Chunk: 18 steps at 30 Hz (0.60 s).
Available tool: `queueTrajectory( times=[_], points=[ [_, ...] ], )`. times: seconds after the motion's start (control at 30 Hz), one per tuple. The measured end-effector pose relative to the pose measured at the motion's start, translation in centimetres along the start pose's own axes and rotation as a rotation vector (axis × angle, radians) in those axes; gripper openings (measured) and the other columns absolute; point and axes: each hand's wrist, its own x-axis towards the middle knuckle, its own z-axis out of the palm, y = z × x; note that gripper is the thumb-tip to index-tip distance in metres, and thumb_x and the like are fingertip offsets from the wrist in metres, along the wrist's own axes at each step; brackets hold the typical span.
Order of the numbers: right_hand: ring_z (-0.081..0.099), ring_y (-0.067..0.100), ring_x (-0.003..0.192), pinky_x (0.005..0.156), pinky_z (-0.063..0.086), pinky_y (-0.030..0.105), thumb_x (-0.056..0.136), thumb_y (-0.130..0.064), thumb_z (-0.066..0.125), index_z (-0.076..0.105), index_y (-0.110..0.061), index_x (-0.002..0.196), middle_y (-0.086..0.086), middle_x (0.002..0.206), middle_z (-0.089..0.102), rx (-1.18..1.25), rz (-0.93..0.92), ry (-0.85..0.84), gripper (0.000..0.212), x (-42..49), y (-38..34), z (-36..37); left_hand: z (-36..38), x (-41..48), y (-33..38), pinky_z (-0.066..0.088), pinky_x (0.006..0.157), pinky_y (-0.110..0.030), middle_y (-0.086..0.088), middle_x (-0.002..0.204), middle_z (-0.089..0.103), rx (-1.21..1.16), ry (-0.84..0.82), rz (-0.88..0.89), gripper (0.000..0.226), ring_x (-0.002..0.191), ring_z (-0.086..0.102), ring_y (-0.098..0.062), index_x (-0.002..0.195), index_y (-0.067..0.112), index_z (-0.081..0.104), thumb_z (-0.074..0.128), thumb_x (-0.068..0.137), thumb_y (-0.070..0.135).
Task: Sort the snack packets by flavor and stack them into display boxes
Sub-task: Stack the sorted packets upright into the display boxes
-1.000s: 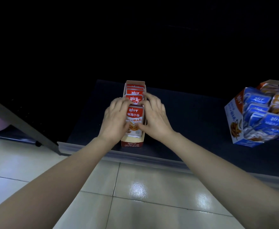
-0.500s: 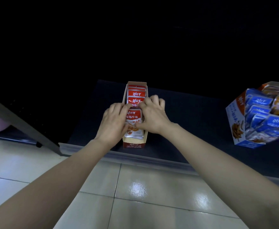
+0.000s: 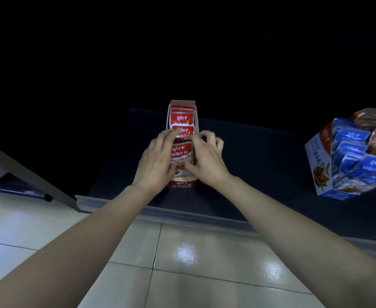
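Red display box (image 3: 182,185) stands on the dark shelf (image 3: 260,163), filled with red packets. My left hand (image 3: 158,161) lies nearly flat – fingers straight, touching the second packet (image 3: 186,131). My right hand (image 3: 207,161) pinches the front packet (image 3: 181,152) – forefinger curled on its top edge, thumb lower.

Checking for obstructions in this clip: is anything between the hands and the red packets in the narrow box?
Nothing visible. The left hand presses straight fingers on the red packets inside the red display box, and the right hand curls round the front red packet. The blue box stands well off to the right.
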Motion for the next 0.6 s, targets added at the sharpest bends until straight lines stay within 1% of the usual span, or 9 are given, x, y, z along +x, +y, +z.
queueTrajectory(
  times=[0.03, 0.1, 0.17, 0.23, 0.3, 0.37, 0.43, 0.5, 0.6],
  points=[
    [0.017, 0.011, 0.123, 0.106, 0.018, 0.036, 0.082, -0.031, 0.072, 0.047, -0.013, 0.131, 0.001, 0.128, 0.052, 0.006, -0.008, -0.012, 0.058, -0.1, 0.0, 0.1, 0.1, 0.1, 0.0, 0.047, 0.098, -0.040, -0.009, 0.144, 0.035, -0.023, -0.002, -0.023, 0.082, 0.126, 0.043, -0.024, 0.148, 0.015, 0.024, 0.071, 0.081, 0.010],
    [0.017, 0.013, 0.127, 0.105, 0.017, 0.037, 0.078, -0.039, 0.075, 0.046, -0.015, 0.134, 0.002, 0.129, 0.056, -0.003, -0.018, -0.018, 0.068, 0.0, 0.0, 0.3, 0.3, 0.3, 0.0, 0.048, 0.096, -0.041, -0.009, 0.142, 0.037, -0.048, -0.012, -0.044, 0.080, 0.124, 0.044, -0.023, 0.148, 0.014, 0.024, 0.071, 0.083, 0.013],
    [0.020, 0.016, 0.131, 0.104, 0.017, 0.037, 0.078, -0.042, 0.074, 0.050, -0.015, 0.132, 0.003, 0.130, 0.058, -0.032, -0.016, 0.019, 0.065, 0.4, 0.2, 0.5, 0.3, 0.4, -0.2, 0.048, 0.097, -0.040, -0.008, 0.141, 0.037, -0.064, -0.033, -0.040, 0.080, 0.125, 0.043, -0.023, 0.149, 0.016, 0.025, 0.071, 0.084, 0.013],
    [0.024, 0.017, 0.136, 0.105, 0.016, 0.036, 0.079, -0.038, 0.074, 0.051, -0.014, 0.131, 0.006, 0.136, 0.053, -0.009, -0.002, 0.045, 0.062, 0.8, 0.1, 0.8, 0.0, 0.6, -0.5, 0.047, 0.098, -0.039, -0.007, 0.142, 0.037, -0.064, -0.049, -0.037, 0.081, 0.126, 0.043, -0.022, 0.150, 0.018, 0.023, 0.070, 0.084, 0.012],
    [0.028, 0.017, 0.137, 0.105, 0.015, 0.033, 0.079, -0.034, 0.075, 0.047, -0.016, 0.135, 0.008, 0.141, 0.046, 0.068, 0.031, 0.026, 0.065, 0.9, 0.0, 1.0, -0.4, 0.7, -0.7, 0.048, 0.097, -0.040, -0.006, 0.142, 0.038, -0.071, -0.060, -0.027, 0.080, 0.125, 0.044, -0.022, 0.150, 0.019, 0.024, 0.070, 0.084, 0.013],
    [0.033, 0.016, 0.136, 0.105, 0.016, 0.031, 0.079, -0.029, 0.075, 0.045, -0.016, 0.137, 0.006, 0.142, 0.046, 0.122, 0.049, 0.013, 0.066, 0.8, 0.0, 1.2, -0.7, 0.8, -0.8, 0.048, 0.097, -0.042, -0.004, 0.141, 0.040, -0.090, -0.085, -0.007, 0.078, 0.125, 0.045, -0.021, 0.149, 0.021, 0.026, 0.070, 0.085, 0.017],
    [0.039, 0.016, 0.133, 0.107, 0.022, 0.032, 0.081, -0.024, 0.074, 0.044, -0.015, 0.137, 0.004, 0.138, 0.050, 0.189, 0.060, -0.015, 0.063, 0.6, -0.2, 1.3, -0.9, 0.9, -0.9, 0.048, 0.098, -0.043, -0.003, 0.140, 0.040, -0.107, -0.116, -0.006, 0.076, 0.125, 0.044, -0.020, 0.148, 0.023, 0.027, 0.070, 0.085, 0.020],
    [0.047, 0.016, 0.126, 0.108, 0.032, 0.039, 0.084, -0.021, 0.073, 0.043, -0.016, 0.136, 0.002, 0.133, 0.055, 0.259, 0.087, -0.064, 0.060, 0.5, -0.3, 1.1, -1.2, 1.1, -0.9, 0.046, 0.099, -0.041, -0.002, 0.140, 0.039, -0.114, -0.144, -0.021, 0.076, 0.126, 0.043, -0.019, 0.149, 0.024, 0.025, 0.069, 0.087, 0.023],
    [0.058, 0.018, 0.117, 0.100, 0.047, 0.047, 0.086, -0.021, 0.071, 0.044, -0.016, 0.129, 0.003, 0.128, 0.059, 0.309, 0.132, -0.135, 0.051, 1.0, -0.7, 0.1, -1.7, 1.5, -0.8, 0.045, 0.101, -0.039, -0.002, 0.139, 0.040, -0.149, -0.174, -0.055, 0.075, 0.127, 0.041, -0.018, 0.150, 0.021, 0.024, 0.067, 0.088, 0.024]
  ],
)
